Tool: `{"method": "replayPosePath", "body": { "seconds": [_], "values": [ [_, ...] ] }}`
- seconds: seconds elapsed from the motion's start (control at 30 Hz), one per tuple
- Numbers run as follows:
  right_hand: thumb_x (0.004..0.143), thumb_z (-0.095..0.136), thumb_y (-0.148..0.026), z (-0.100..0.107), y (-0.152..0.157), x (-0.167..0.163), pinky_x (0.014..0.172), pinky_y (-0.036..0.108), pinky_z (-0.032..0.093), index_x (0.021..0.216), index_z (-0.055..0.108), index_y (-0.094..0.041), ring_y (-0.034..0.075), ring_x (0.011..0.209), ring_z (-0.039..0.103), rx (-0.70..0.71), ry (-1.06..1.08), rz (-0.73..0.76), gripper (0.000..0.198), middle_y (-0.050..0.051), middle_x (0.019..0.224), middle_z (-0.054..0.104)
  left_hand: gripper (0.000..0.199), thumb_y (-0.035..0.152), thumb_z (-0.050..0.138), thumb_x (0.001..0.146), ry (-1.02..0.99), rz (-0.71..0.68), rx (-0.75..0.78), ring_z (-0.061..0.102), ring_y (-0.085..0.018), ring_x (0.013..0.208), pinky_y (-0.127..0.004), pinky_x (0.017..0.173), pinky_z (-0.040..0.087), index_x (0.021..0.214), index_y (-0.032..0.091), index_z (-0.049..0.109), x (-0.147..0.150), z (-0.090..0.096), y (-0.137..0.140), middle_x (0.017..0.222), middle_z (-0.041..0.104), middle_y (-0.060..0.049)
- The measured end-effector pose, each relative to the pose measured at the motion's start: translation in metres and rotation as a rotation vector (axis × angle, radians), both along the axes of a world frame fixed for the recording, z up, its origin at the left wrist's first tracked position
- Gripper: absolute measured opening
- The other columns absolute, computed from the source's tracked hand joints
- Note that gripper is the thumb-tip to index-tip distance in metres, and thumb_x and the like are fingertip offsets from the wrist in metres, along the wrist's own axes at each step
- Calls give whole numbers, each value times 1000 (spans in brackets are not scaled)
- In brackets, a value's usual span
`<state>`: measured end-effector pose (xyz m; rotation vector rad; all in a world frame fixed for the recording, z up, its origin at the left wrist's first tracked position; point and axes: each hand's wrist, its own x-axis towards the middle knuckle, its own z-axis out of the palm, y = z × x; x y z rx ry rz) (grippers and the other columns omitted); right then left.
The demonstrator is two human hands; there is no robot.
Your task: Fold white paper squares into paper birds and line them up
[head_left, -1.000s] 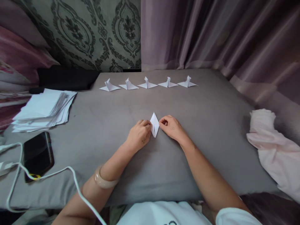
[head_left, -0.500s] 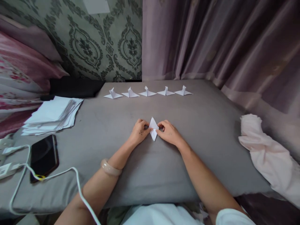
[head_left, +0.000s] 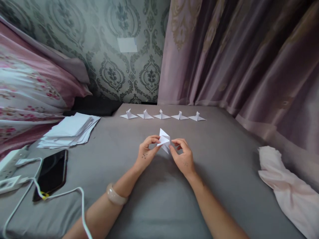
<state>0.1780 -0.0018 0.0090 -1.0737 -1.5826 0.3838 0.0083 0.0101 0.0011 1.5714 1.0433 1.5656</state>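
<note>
Folded white paper (head_left: pixel 164 139) with grey cloth-covered counter (head_left: pixel 159 196) underneath, one flap pinched by left hand (head_left: pixel 148 151), right edge neared by right hand (head_left: pixel 183 156), whose grip cannot be told, five paper figures (head_left: pixel 161 116) lined up beyond the paper, paper stack (head_left: pixel 68 129) left of it, patterned wall (head_left: pixel 99 39) and purple curtain (head_left: pixel 196 66) behind it.

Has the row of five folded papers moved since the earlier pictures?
No: judged by the curtain, the row of folded papers stays put; only the view shifted.

The folded paper (head_left: pixel 164 140) is white, the worktop (head_left: pixel 224 166) plain grey; the far wall (head_left: pixel 94 36) grey-green with dark damask; the right curtain (head_left: pixel 184 66) mauve, gold-patterned; the left fabric (head_left: pixel 30 83) pink and white, flowered; the phone (head_left: pixel 54 171) black.
</note>
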Motion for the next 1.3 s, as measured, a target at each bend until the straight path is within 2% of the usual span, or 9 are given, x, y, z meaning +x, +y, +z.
{"method": "replayPosePath", "body": {
  "seconds": [0.17,0.2,0.27,0.37,0.53,0.83,1.1,1.17,1.3],
  "values": [
    [86,63,-24,3,-3,-2,73,30,46,97,66,-23,16,82,57,-31,21,92,12,4,92,65,3,21,65,85,168,-29,169,62,-20,101,-34,94,46,85,19,68,2,3,-9,106,66,-10],
    [87,63,-26,3,-2,-1,74,30,45,95,67,-23,16,83,57,-55,51,113,10,4,92,65,6,20,66,84,188,-32,182,61,-20,104,-35,95,45,90,19,68,2,3,-9,108,65,-10],
    [85,65,-30,3,0,2,76,31,45,91,68,-23,16,82,58,-158,170,126,10,3,89,67,29,21,73,79,158,-6,177,57,-22,111,-35,96,44,107,22,65,3,1,-8,117,61,-10],
    [79,72,-36,3,5,8,77,30,45,90,69,-23,15,79,59,-386,491,143,17,1,84,68,60,27,82,69,-45,13,18,54,-23,113,-34,93,44,123,22,57,3,-2,-3,125,57,-11],
    [71,78,-36,5,7,11,79,28,45,84,72,-23,14,79,60,-592,823,316,19,0,83,71,40,32,82,69,-281,-157,-343,59,-18,95,-30,85,45,102,17,66,3,5,-3,106,65,-8],
    [78,72,-34,-3,2,6,82,29,44,85,73,-23,15,82,60,-657,671,444,13,0,85,71,27,32,82,70,-379,-260,-451,59,-11,73,-23,71,44,86,15,70,5,15,-8,81,68,-2],
    [82,68,-39,-9,4,5,78,29,44,92,71,-25,15,81,59,-622,570,398,18,1,87,70,26,34,80,71,-368,-340,-491,59,-11,71,-24,73,44,82,14,69,8,14,-11,77,67,-2],
    [84,67,-40,-8,3,6,79,29,44,93,72,-25,15,80,59,-627,547,433,18,1,86,70,24,33,80,72,-349,-375,-481,59,-11,73,-25,74,44,81,14,69,8,14,-11,80,66,-2],
    [84,66,-41,-2,-1,7,82,30,44,93,72,-26,16,82,60,-642,499,536,19,1,88,70,21,28,81,70,-383,-470,-418,60,-14,89,-28,83,46,75,13,68,8,15,-12,105,63,-5]
  ]
}}
